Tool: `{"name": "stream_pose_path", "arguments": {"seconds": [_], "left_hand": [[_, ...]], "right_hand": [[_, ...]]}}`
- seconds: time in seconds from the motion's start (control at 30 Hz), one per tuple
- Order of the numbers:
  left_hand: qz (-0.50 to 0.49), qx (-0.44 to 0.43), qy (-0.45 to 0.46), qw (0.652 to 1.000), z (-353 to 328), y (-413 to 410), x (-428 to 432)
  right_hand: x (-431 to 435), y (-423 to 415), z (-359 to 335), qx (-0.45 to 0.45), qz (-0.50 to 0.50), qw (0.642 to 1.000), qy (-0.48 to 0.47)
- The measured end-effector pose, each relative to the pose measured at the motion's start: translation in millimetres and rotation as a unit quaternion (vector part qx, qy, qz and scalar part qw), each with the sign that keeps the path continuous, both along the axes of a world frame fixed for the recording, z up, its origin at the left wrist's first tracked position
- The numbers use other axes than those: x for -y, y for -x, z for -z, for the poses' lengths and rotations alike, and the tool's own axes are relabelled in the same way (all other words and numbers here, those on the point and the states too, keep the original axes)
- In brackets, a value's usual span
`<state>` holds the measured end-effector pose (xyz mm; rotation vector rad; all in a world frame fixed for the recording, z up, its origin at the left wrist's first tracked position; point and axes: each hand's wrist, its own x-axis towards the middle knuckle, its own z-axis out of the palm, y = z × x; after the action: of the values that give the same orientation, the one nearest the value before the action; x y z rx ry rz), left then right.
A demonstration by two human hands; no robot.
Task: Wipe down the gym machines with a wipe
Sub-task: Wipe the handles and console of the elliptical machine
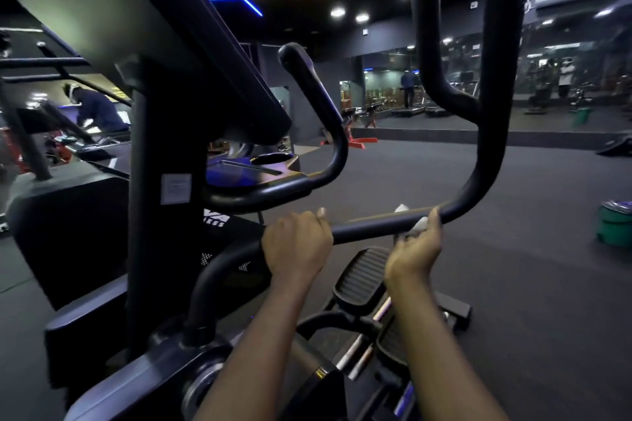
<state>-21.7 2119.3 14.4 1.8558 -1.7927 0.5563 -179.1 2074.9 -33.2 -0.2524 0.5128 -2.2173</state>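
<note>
A black elliptical machine fills the left and middle of the view. Its long moving handlebar runs across the middle and bends upward at the right. My left hand is closed around this bar left of centre. My right hand grips the same bar further right, just before the bend, with a white wipe pressed between palm and bar. Bits of the wipe stick out above and under my fingers. A ribbed black pedal lies right below my hands.
A fixed curved handle and a cup-holder tray sit above my left hand. A green bucket stands on the dark floor at right. Red benches, mirrors and other people are farther back.
</note>
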Motion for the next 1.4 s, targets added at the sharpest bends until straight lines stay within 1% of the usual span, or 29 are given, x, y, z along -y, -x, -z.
{"name": "stream_pose_path", "arguments": {"seconds": [0.1, 0.17, 0.23, 0.3, 0.43, 0.53, 0.6, 0.67, 0.7, 0.77, 0.83, 0.87, 0.93, 1.0, 1.07, 1.13, 1.2, 1.3, 1.37, 1.4], "left_hand": [[-0.012, -0.002, 0.007, 1.000, -1.7, 0.3, -2.7], [-0.014, -0.015, 0.007, 1.000, -2.3, 2.7, -4.6], [-0.023, -0.017, -0.002, 1.000, -2.9, 3.8, -4.8], [-0.034, -0.014, -0.013, 0.999, -1.6, 2.4, -3.3], [-0.045, -0.017, -0.006, 0.999, 1.3, 2.8, -1.2], [-0.043, -0.017, 0.003, 0.999, 2.6, 3.7, 0.0], [-0.046, -0.017, 0.022, 0.999, 3.7, 3.6, 0.2], [-0.045, -0.008, 0.034, 0.998, 4.0, 1.9, 0.7], [-0.034, -0.010, 0.025, 0.999, 3.3, 2.2, -0.7], [-0.017, -0.017, 0.016, 1.000, 3.6, 2.1, -1.7], [-0.011, -0.027, 0.030, 0.999, 5.3, 2.4, -3.6], [0.004, -0.035, 0.048, 0.998, 8.1, 4.8, -4.6], [0.058, -0.063, 0.124, 0.989, 21.8, 11.4, -7.3], [0.155, -0.089, 0.192, 0.965, 43.4, 24.1, -11.9], [0.255, -0.102, 0.212, 0.938, 63.6, 41.4, -20.1], [0.345, -0.129, 0.181, 0.912, 77.4, 68.4, -23.1], [0.414, -0.171, 0.090, 0.890, 94.6, 103.9, -14.6], [0.458, -0.208, -0.050, 0.863, 118.1, 160.4, 5.5], [0.464, -0.207, -0.123, 0.852, 130.7, 198.5, 19.7], [0.470, -0.207, -0.158, 0.844, 135.9, 229.9, 28.6]], "right_hand": [[27.7, 37.0, -7.3, 0.009, 0.054, 0.997, -0.046], [47.5, 51.4, 7.6, -0.003, 0.056, 0.997, -0.048], [42.8, 50.0, 10.6, -0.003, 0.054, 0.998, -0.038], [21.8, 49.0, -3.8, -0.006, 0.080, 0.996, -0.047], [35.1, 97.3, -26.0, -0.068, 0.131, 0.986, -0.075], [38.6, 108.3, -37.0, -0.137, 0.155, 0.967, -0.151], [38.2, 98.1, -21.1, -0.160, 0.132, 0.958, -0.199], [38.2, 85.0, 2.2, -0.162, 0.100, 0.961, -0.201], [36.6, 80.6, 11.0, -0.165, 0.092, 0.961, -0.200], [29.1, 76.7, 19.2, -0.197, 0.095, 0.947, -0.234], [19.4, 79.1, 26.1, -0.235, 0.116, 0.928, -0.264], [13.1, 81.7, 29.7, -0.254, 0.132, 0.921, -0.266], [2.0, 86.1, 39.6, -0.289, 0.149, 0.911, -0.252], [-5.9, 92.4, 50.9, -0.308, 0.138, 0.909, -0.245], [-8.1, 105.1, 67.7, -0.322, 0.116, 0.906, -0.248], [-18.4, 127.7, 86.2, -0.339, 0.103, 0.898, -0.260], [-37.7, 152.3, 98.3, -0.366, 0.102, 0.875, -0.301], [-62.1, 187.3, 103.0, -0.421, 0.072, 0.843, -0.328], [-68.4, 212.7, 102.0, -0.455, 0.061, 0.824, -0.332], [-69.0, 239.2, 105.8, -0.463, 0.062, 0.819, -0.333]]}}
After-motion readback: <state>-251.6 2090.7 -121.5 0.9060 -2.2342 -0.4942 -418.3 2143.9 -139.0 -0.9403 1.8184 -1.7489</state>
